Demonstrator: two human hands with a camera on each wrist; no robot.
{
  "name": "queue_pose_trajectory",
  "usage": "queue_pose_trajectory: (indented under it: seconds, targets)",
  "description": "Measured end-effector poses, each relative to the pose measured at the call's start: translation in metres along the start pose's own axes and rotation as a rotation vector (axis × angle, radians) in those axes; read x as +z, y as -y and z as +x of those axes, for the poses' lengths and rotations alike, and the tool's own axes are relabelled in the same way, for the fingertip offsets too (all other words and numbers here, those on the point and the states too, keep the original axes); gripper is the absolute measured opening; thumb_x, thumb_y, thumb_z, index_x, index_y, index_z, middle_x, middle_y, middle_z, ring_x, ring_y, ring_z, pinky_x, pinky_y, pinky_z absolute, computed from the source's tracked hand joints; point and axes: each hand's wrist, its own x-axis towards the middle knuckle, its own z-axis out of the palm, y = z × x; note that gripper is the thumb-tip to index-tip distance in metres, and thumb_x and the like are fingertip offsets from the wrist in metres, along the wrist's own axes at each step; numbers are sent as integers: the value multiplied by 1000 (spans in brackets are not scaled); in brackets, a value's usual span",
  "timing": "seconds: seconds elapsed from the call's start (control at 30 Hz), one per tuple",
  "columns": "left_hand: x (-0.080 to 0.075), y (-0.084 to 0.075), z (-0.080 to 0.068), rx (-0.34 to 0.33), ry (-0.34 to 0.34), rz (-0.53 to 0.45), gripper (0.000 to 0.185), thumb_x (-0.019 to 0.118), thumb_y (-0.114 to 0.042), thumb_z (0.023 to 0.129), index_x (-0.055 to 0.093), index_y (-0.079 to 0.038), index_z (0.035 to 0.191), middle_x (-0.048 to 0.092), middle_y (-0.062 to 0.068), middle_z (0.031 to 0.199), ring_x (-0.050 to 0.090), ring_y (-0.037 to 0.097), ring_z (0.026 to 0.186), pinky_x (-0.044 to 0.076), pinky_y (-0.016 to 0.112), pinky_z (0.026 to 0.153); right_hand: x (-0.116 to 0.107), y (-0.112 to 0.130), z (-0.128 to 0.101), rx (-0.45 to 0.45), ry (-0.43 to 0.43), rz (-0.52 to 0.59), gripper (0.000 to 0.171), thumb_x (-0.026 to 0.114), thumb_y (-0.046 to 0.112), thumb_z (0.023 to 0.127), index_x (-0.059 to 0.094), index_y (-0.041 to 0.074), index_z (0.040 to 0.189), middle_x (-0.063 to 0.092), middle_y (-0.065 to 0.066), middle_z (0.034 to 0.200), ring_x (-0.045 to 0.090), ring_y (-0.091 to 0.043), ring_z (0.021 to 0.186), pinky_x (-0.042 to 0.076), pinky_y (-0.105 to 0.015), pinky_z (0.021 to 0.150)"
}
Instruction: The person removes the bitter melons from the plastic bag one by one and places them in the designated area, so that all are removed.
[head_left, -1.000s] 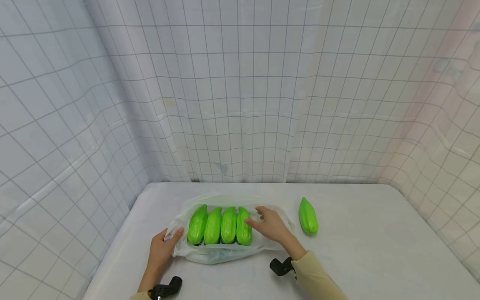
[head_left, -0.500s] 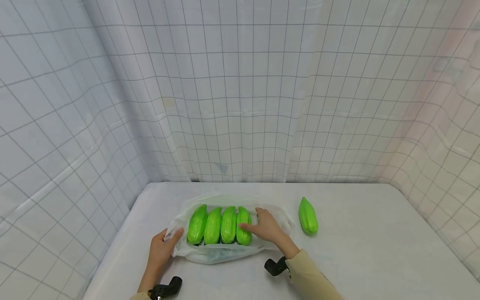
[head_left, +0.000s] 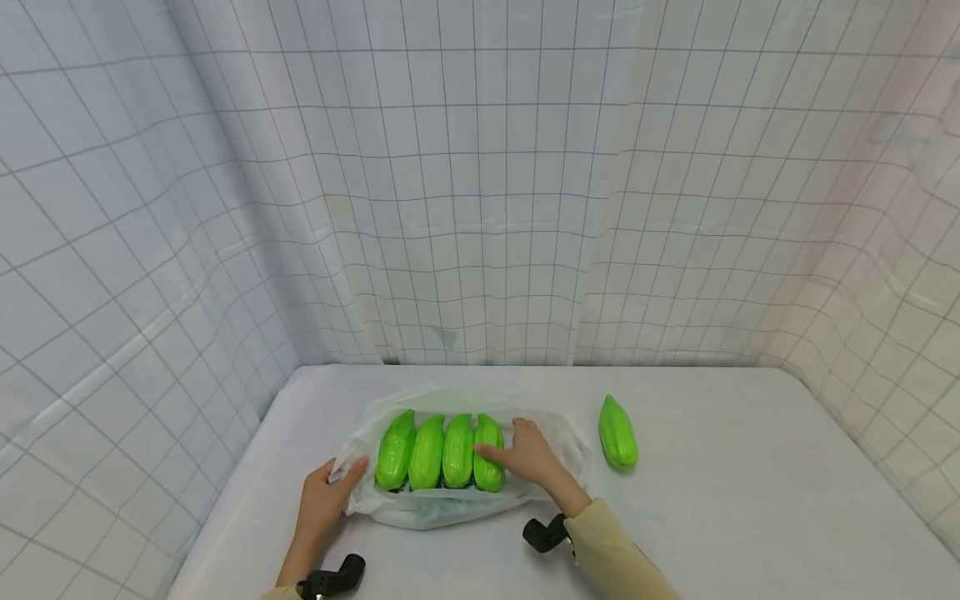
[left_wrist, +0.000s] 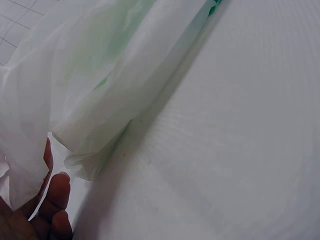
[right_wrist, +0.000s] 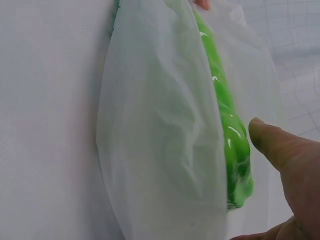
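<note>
Nearest the person, the left hand (head_left: 322, 500) pinches the left edge of a thin white plastic bag (head_left: 442, 504), thumb on top; the left wrist view shows its fingers (left_wrist: 55, 200) curled under the film, so it is grasping the bag. The bag lies on the white desk (head_left: 750, 517) with its mouth spread open.

The right hand (head_left: 528, 457) reaches into that opening with fingers nearly straight and relaxed, grasping nothing; its fingertips press against the rightmost of four green gourds (head_left: 442, 450), which lie side by side in a tight row inside the bag. The right wrist view shows the thumb (right_wrist: 270, 140) just beside that gourd (right_wrist: 227, 135), with film draped over it.

Farther off to the right, a fifth gourd (head_left: 617, 433) lies alone on the desk, well apart from the bag.

The step in hand looks like packing: settling the row while the bag is held open. The next move probably calls for the right hand to leave the bag, fetch the lone gourd, and slip it in beside the others without collapsing the mouth.
</note>
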Motion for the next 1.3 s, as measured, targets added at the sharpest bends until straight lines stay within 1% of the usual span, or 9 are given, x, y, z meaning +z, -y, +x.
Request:
queue_pose_trajectory:
  seconds: [0.17, 0.4, 0.6, 0.7, 0.93, 1.07, 1.3]
  targets:
    - [1, 2, 1, 5, -5, -12, 52, 64, -44, 84, 64, 3, 108, 66, 10, 89, 53, 10, 70, 43, 23, 64, 2, 2, 1, 13, -17, 23, 90, 62, 53, 82, 36, -18, 130, 42, -35, 130, 41, -46, 120, 38, -52, 94]
    - [1, 2, 2, 5, -12, -2, 52, 64, -44, 84, 64, 2, 107, 66, 11, 89, 53, 10, 70, 43, 23, 65, 6, 4, 1, 5, -31, 45, 85, 64, 49, 82, 38, -18, 128, 44, -35, 127, 43, -46, 118, 39, -52, 93]
    - [1, 1, 1, 1, -7, 4, 54, 64, -45, 84, 63, 3, 109, 66, 12, 93, 53, 10, 72, 43, 23, 66, 9, 6, 1, 25, -34, 30, 85, 65, 50, 81, 39, -17, 127, 46, -33, 126, 45, -45, 116, 39, -52, 92]
    - [1, 2, 2, -1, -9, -4, 53, 64, -44, 84, 64, 3, 108, 66, 13, 92, 53, 10, 72, 43, 23, 65, 11, 7, 1, 26, -32, 30, 85, 65, 50, 81, 39, -17, 127, 47, -33, 125, 46, -45, 115, 40, -51, 91]
    - [2, 3, 1, 5, -7, -10, 54, 64, -45, 84, 63, 3, 110, 67, 13, 95, 54, 10, 73, 44, 23, 65, 13, 8, 1, 1, -39, 38, 80, 65, 48, 81, 44, -18, 122, 53, -32, 116, 53, -42, 104, 44, -50, 84]
    - [2, 3, 1, 2, -9, -10, 54, 65, -44, 84, 63, 3, 110, 67, 14, 96, 55, 10, 74, 44, 23, 66, 15, 7, 2, -1, -37, 30, 79, 65, 49, 81, 45, -17, 120, 54, -31, 114, 54, -40, 102, 45, -49, 83]
    - [1, 2, 1, 0, -7, 19, 56, 63, -46, 84, 63, 3, 111, 66, 15, 99, 54, 10, 76, 44, 23, 68, 17, 6, 5, 5, -38, 31, 79, 65, 48, 81, 45, -17, 121, 54, -30, 113, 55, -39, 102, 45, -48, 82]
